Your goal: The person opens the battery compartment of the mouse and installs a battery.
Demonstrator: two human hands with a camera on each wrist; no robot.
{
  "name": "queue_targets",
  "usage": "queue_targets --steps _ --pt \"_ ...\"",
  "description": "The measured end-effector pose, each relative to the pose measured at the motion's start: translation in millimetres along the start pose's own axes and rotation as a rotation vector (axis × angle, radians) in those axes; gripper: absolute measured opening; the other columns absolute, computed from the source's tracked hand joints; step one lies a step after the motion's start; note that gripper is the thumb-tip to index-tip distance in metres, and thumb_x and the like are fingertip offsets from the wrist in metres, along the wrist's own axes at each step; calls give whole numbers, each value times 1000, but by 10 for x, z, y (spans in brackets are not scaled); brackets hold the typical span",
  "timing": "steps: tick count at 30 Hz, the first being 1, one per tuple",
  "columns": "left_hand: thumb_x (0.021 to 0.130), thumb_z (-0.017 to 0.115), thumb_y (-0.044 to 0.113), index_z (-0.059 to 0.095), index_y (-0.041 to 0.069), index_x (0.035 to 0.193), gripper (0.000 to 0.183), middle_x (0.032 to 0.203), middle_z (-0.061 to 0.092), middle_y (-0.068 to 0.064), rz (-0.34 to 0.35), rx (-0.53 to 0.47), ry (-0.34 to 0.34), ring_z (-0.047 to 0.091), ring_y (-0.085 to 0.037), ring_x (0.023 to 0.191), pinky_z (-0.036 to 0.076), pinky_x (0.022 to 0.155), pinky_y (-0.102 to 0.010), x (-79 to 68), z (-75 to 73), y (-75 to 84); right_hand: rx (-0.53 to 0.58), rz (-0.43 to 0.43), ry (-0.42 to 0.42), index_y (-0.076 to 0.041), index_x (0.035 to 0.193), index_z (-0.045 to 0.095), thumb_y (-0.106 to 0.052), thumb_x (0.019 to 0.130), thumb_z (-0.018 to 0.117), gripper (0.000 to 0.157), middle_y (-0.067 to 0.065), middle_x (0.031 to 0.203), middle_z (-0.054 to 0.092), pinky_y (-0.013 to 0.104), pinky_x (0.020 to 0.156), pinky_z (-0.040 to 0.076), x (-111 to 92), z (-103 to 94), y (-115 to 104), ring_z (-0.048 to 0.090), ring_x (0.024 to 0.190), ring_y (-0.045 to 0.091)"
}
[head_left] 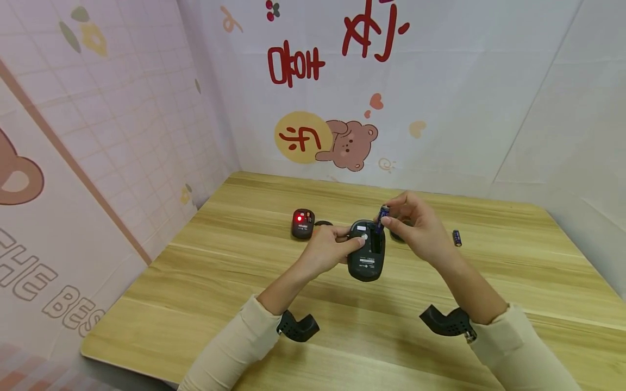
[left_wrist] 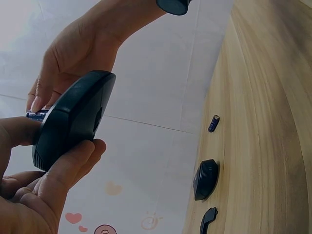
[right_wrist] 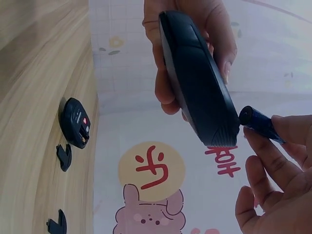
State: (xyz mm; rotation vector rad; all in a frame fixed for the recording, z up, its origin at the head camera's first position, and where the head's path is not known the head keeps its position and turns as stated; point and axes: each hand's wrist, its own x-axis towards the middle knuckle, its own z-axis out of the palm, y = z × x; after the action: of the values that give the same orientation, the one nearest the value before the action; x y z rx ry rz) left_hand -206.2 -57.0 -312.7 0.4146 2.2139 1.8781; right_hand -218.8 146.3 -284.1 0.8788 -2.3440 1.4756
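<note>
My left hand (head_left: 325, 250) grips a black computer mouse (head_left: 365, 266) above the table, its underside turned up toward the head view. A long battery slot (head_left: 375, 243) lies uncovered in that underside. My right hand (head_left: 421, 231) pinches a blue battery (head_left: 383, 214) between thumb and fingers. The battery tilts upward, its lower end at the top of the slot. From the right wrist, the mouse (right_wrist: 197, 80) appears edge-on with the battery (right_wrist: 261, 123) close beside its end; the slot is hidden there.
A second mouse (head_left: 303, 225) with a red light lies belly-up on the table, a small black cover (right_wrist: 64, 157) near it. Another dark mouse (left_wrist: 206, 179) sits partly behind my right hand, with a black cover (left_wrist: 208, 219) nearby. One blue battery (head_left: 457, 238) lies to the right.
</note>
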Motion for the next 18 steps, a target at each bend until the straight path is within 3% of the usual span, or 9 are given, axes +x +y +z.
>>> queue_targets --steps 7,14,18 --pt "88 63 16 58 0 123 39 99 68 -12 1 -1 -3 67 -18 82 56 66 -30 -4 -2 3 -91 15 22 1 103 54 -1 88 61 17 14 91 67 25 57 52 -20 58 -32 57 78 24" --pt "89 63 15 59 -1 122 37 99 68 -14 27 -5 3 68 -19 81 56 65 -30 8 -12 6 -155 -48 51 -1 94 59 -2 85 65 11 13 98 65 43 79 45 -9 104 -78 57 91 27" --pt "89 63 15 59 -1 122 37 99 68 -14 24 -4 4 68 -20 81 56 65 -30 6 -17 11 -168 -67 60 -1 93 60 0 84 65 11 13 98 66 44 80 44 -1 118 -73 58 91 27"
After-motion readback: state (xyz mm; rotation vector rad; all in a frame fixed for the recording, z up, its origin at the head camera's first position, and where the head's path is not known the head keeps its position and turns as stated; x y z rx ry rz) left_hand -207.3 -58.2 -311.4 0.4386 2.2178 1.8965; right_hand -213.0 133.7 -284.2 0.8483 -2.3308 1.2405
